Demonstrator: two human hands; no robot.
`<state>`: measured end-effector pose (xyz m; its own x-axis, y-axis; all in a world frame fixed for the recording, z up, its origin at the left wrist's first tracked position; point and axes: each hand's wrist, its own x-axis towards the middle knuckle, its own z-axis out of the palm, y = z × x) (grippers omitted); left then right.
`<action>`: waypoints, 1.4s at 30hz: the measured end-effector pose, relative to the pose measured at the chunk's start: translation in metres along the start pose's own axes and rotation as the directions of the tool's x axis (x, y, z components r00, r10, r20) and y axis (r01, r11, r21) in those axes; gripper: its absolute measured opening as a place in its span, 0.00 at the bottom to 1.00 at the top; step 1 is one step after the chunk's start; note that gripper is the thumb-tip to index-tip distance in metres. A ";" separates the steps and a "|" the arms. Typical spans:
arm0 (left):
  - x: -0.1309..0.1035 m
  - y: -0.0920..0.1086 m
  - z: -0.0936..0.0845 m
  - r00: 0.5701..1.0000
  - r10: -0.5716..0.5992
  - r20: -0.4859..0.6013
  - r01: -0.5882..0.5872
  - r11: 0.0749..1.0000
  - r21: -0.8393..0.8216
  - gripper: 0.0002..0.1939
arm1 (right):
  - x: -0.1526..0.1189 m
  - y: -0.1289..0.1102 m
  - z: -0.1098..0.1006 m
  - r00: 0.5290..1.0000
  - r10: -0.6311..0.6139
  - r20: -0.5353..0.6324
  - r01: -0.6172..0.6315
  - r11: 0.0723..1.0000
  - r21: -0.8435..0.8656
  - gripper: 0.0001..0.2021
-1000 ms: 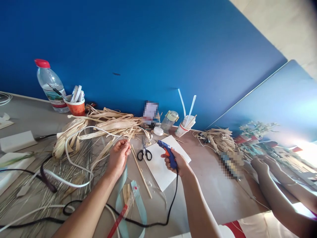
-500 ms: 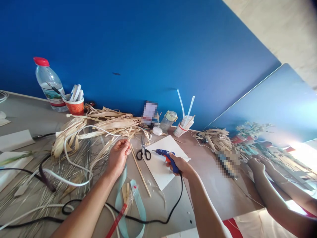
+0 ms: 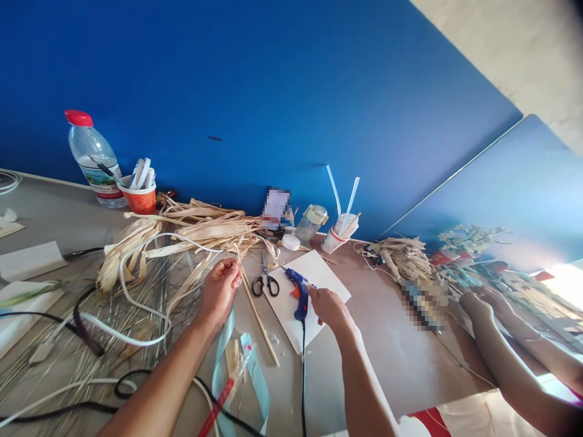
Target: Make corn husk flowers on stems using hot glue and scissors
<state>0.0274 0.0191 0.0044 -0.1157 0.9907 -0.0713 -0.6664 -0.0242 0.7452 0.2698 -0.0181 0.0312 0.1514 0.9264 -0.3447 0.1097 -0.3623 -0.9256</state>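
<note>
My left hand (image 3: 221,285) is closed in a pinch, with the tip of a thin pale strip (image 3: 236,250) showing above the fingers; most of it is hidden. A blue glue gun (image 3: 297,292) with an orange trigger lies on a white sheet (image 3: 319,276), nozzle pointing up and left. Just right of it is my right hand (image 3: 331,308), fingers apart and no longer wrapped round the handle; one fingertip is at the gun's rear. Black-handled scissors (image 3: 265,285) lie between my hands, beside a thin wooden stick (image 3: 259,315).
Dried husks (image 3: 218,227) and wire stems (image 3: 150,291) cover the left side. Behind stand a bottle (image 3: 95,161), an orange cup (image 3: 140,199), a jar (image 3: 311,223) and a cup with straws (image 3: 339,233). A black cord (image 3: 303,370) trails forward. Another person's hands (image 3: 483,302) work at right.
My right hand has loosened from the glue gun's handle and shifted right. The gun has turned more upright and rests on the sheet. My left hand keeps its pinch.
</note>
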 end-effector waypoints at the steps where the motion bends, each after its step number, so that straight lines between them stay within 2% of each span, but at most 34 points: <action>1: 0.000 0.000 0.000 1.000 -0.005 0.004 0.005 1.000 0.004 0.12 | -0.004 -0.005 0.004 0.998 -0.049 -0.038 0.048 0.999 -0.026 0.19; 4: -0.001 0.000 0.000 1.000 -0.006 0.025 0.006 1.000 0.013 0.12 | -0.011 -0.015 0.028 0.976 -0.196 -0.093 0.189 0.978 -0.084 0.06; 5: -0.002 0.000 0.000 0.999 -0.006 0.033 0.006 1.000 0.017 0.11 | -0.011 -0.016 0.040 0.951 -0.297 -0.090 0.284 0.950 -0.132 0.05; 6: -0.002 -0.001 0.000 0.999 -0.009 0.038 0.008 1.000 0.024 0.11 | -0.010 -0.017 0.053 0.944 -0.323 -0.066 0.312 0.941 -0.132 0.06; 10: -0.003 -0.003 0.001 0.998 -0.046 0.040 0.043 0.996 0.073 0.11 | -0.002 -0.013 0.103 0.934 -0.356 0.019 0.354 0.934 0.050 0.10; 13: -0.004 -0.006 -0.001 0.997 -0.069 0.046 0.063 0.991 0.118 0.13 | 0.001 -0.011 0.123 0.951 -0.307 0.021 0.294 0.928 0.230 0.11; 17: -0.004 -0.011 -0.004 0.996 -0.075 0.055 0.063 0.977 0.203 0.12 | 0.001 -0.009 0.130 0.967 -0.254 0.005 0.229 0.882 0.412 0.12; 22: -0.009 -0.011 0.000 0.996 -0.055 0.068 0.032 0.952 0.303 0.08 | 0.001 -0.008 0.132 0.969 -0.246 0.016 0.206 0.845 0.493 0.09; 29: -0.017 -0.003 0.010 0.995 -0.057 0.088 0.025 0.942 0.335 0.05 | 0.004 -0.005 0.135 0.969 -0.246 -0.017 0.219 0.824 0.523 0.06; 37: -0.016 -0.009 0.009 0.995 -0.061 0.084 0.028 0.937 0.347 0.06 | 0.005 -0.004 0.133 0.959 -0.279 -0.054 0.266 0.816 0.513 0.05; 42: -0.015 -0.010 0.011 0.990 -0.103 0.101 0.071 0.956 0.284 0.08 | 0.006 -0.004 0.132 0.955 -0.295 -0.038 0.271 0.813 0.515 0.06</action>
<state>0.0440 0.0065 0.0056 0.0288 0.9963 -0.0808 -0.4365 0.0852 0.8957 0.1402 0.0027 0.0118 0.1492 0.9875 -0.0505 -0.3755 0.0094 -0.9268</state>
